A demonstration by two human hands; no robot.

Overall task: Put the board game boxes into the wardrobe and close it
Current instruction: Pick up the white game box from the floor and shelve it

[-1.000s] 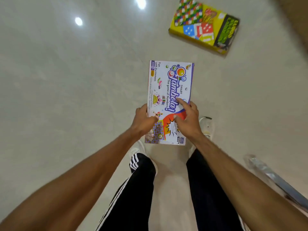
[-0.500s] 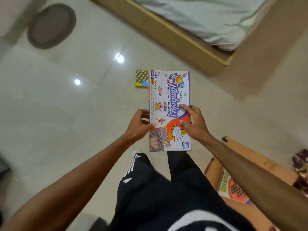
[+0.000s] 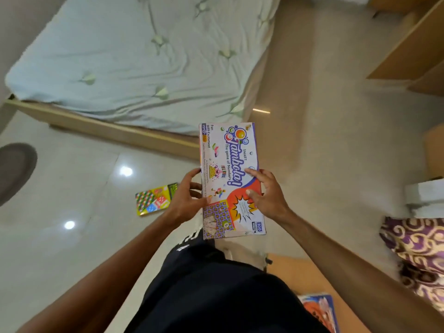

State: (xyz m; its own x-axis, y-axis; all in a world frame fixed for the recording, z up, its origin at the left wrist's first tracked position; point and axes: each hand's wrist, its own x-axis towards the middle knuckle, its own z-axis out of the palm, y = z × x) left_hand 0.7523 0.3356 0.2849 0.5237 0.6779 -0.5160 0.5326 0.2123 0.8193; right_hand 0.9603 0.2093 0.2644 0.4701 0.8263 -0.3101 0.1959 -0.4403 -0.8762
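Observation:
A white and purple Tambola game box [image 3: 228, 159] is held flat in front of me, above my legs. My left hand [image 3: 185, 200] grips its left edge and my right hand [image 3: 266, 193] rests on its right side with fingers on the lid. A yellow board game box [image 3: 153, 199] lies on the tiled floor to the left, partly behind my left hand. Another game box with an orange lid [image 3: 319, 311] lies on a wooden shelf [image 3: 298, 272] at the lower right, partly hidden by my right arm.
A bed with a pale green sheet [image 3: 134, 56] on a wooden frame fills the top left. Wooden wardrobe panels [image 3: 413, 44] stand at the top right. Purple patterned cloth [image 3: 418, 253] and white folded items [image 3: 425, 195] sit at the right. A grey round mat [image 3: 14, 169] lies at far left.
My view has swung up and to the right: the bed now fills the top, the yellow box has shifted to the left, and the shelf has come in at lower right. Both hands keep holding the box.

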